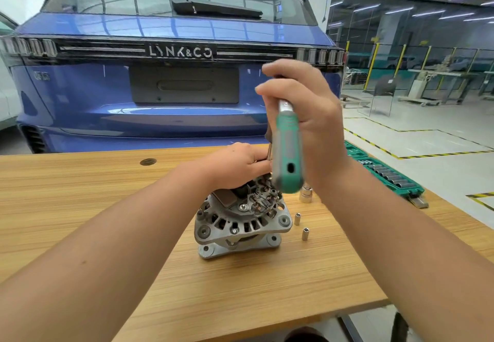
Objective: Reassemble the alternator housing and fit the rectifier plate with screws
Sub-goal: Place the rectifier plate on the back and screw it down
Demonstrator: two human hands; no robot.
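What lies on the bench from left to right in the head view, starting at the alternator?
alternator → two small metal sleeves → larger socket → green socket tray at the bench's right edge.

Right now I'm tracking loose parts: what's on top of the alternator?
On the grey metal alternator sit the exposed rectifier parts and a screw. The left hand covers its far edge, hiding whatever lies beneath.

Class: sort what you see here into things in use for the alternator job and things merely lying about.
In use: alternator; screwdriver gripped by right hand; left hand at its top.
Lying about: two small sleeves; socket; socket set tray; blue car.
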